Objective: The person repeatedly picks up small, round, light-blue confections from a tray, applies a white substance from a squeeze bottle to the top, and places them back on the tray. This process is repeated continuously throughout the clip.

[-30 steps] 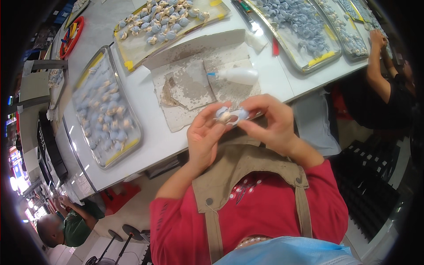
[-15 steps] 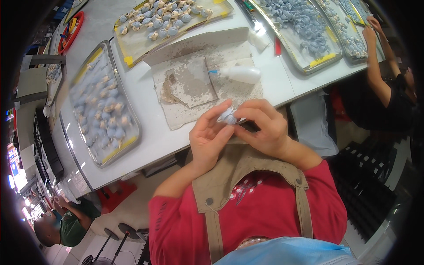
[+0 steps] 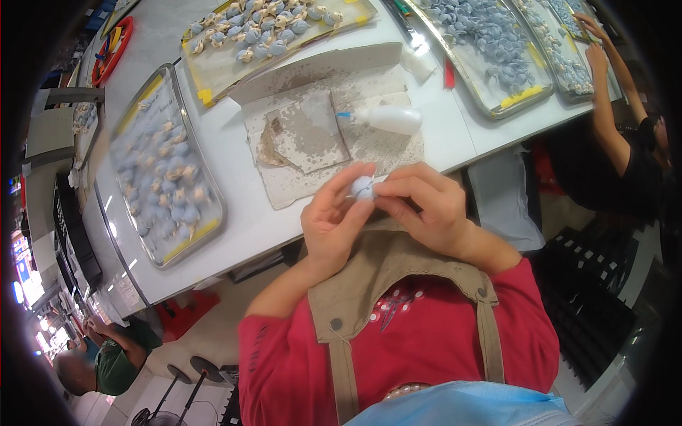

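A small rounded pale-blue piece (image 3: 362, 187) is pinched between both hands, just in front of the table edge. My left hand (image 3: 332, 224) grips it from the left with thumb and fingertips. My right hand (image 3: 430, 207) has its thumb and forefinger closed on the piece's right side. Beyond them a stained cardboard sheet (image 3: 387, 150) lies on the table, with a smaller stained board (image 3: 312, 138) on it. A white squeeze bottle (image 3: 387, 119) with a blue tip rests there on its side, pointing left.
To the left, a metal tray (image 3: 217, 184) holds several blue-and-cream pieces; another tray (image 3: 305, 50) of them lies farther back. A metal tray (image 3: 543, 78) at the right holds blue shell-like pieces. A co-worker's arms (image 3: 604, 106) reach in at far right. A red basket (image 3: 126, 42) stands far left.
The pale-blue piece has turned in my fingers and shows a rounder face, shifted slightly left. Both hands stay around it. The co-worker's hands at far right have moved a little.
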Tool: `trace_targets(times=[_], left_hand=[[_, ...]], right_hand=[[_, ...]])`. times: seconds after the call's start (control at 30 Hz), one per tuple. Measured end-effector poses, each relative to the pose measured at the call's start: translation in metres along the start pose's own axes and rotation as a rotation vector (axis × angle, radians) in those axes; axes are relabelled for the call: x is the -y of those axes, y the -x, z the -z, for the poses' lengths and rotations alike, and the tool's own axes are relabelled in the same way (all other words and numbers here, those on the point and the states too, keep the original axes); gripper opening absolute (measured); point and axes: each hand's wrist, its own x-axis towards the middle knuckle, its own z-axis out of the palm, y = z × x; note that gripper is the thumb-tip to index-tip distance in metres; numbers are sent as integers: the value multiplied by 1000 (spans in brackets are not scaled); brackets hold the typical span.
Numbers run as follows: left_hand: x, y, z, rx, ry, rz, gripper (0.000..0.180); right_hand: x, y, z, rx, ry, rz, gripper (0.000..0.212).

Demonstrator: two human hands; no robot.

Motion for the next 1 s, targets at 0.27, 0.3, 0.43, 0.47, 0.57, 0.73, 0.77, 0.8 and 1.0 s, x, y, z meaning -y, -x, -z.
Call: trace_targets(times=[0.27,0.3,0.43,0.47,0.57,0.73,0.77,0.8,1.0], left_hand=[[3,2,6,78,-188,-68,45],[4,2,6,80,-195,-88,44],[1,2,7,127,-222,-109,41],[0,2,10,144,-226,-94,40],[1,0,13,165,-279,-102,37],[1,-1,16,174,-237,-58,38],[-1,-3,14,180,-209,-53,38],[-3,-4,12,160,-128,-15,39],[-3,-8,8,132,43,6,45]], right_hand=[[3,0,5,-4,87,71,22],[5,-2,6,2,117,96,23],[7,-2,8,23,110,103,22],[7,-2,9,33,116,106,22],[3,-4,10,72,103,118,21],[-1,-4,8,67,69,120,22],[-1,-3,7,45,62,116,23],[-1,-2,6,23,55,112,23],[-4,-1,0,-71,30,137,26]])
